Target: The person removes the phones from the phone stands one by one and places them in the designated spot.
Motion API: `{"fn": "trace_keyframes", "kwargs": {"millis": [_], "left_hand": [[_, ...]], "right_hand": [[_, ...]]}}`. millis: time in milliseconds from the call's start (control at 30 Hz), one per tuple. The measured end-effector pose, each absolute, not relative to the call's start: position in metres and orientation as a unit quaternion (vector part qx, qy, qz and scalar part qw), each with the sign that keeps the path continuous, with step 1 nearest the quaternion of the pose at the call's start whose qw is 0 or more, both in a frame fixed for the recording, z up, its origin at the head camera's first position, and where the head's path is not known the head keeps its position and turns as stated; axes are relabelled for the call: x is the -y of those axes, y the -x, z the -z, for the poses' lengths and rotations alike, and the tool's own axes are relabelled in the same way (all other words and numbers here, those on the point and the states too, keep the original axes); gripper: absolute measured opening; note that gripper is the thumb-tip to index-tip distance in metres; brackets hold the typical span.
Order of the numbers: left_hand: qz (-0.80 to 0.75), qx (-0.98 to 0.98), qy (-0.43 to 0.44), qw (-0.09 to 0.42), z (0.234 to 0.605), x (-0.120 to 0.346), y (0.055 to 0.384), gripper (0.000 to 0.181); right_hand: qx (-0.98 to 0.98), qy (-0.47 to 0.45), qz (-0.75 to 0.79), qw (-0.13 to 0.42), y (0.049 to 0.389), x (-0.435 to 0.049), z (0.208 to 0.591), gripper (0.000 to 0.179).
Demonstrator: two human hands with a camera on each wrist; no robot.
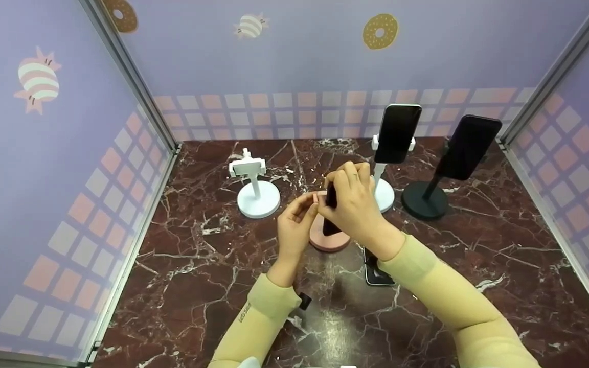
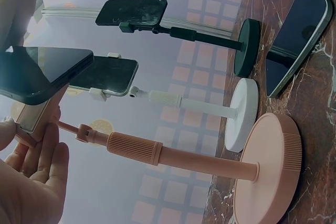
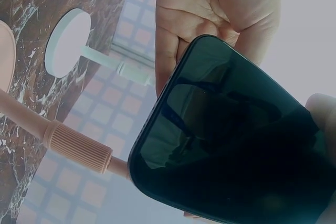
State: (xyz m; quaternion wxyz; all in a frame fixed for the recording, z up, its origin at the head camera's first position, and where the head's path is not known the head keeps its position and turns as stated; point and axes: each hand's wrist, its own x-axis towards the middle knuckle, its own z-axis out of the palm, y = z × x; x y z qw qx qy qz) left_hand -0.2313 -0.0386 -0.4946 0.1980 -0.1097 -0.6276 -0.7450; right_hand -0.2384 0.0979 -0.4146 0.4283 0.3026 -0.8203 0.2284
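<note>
A pink phone stand (image 2: 181, 161) with a round base and ribbed collar stands in front of me. My left hand (image 1: 294, 227) pinches the edge of its pink clamp (image 2: 39, 116), thumb on one side and fingers behind. My right hand (image 1: 355, 202) grips a dark smartphone (image 3: 226, 140) by its edges. In the left wrist view the phone lies at a slant, close over the clamp and overlapping it. The right wrist view shows its glossy screen, with the left hand partly hidden behind it.
To the right, a white stand (image 1: 385, 197) and a black stand (image 1: 425, 200) each bear a phone. At the left is another white stand (image 1: 258, 199) with a bare clamp. One more phone (image 1: 378, 276) lies on the marble table near my right forearm. Patterned panels enclose the table.
</note>
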Motion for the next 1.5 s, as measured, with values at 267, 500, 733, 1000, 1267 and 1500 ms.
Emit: {"fn": "trace_keyframes", "kwargs": {"millis": [267,500,733,1000,1267,1500], "left_hand": [[0.745,0.628,0.110,0.198,0.494,0.039,0.231,0.028],[0.748,0.625,0.110,0.195,0.494,0.039,0.230,0.028],[0.745,0.628,0.107,0.199,0.494,0.039,0.230,0.030],[0.735,0.638,0.106,0.201,0.496,0.040,0.230,0.030],[0.737,0.634,0.119,0.202,0.498,0.040,0.229,0.034],[0.745,0.634,0.109,0.178,0.500,0.040,0.231,0.045]], "right_hand": [[0.825,-0.295,-0.233,0.421,0.238,-0.102,0.417,0.039],[0.831,-0.291,-0.242,0.409,0.237,-0.106,0.419,0.037],[0.833,-0.286,-0.241,0.408,0.237,-0.110,0.419,0.036],[0.835,-0.281,-0.232,0.413,0.235,-0.117,0.420,0.035],[0.836,-0.276,-0.236,0.413,0.235,-0.123,0.423,0.036],[0.841,-0.268,-0.245,0.403,0.233,-0.129,0.423,0.038]]}}
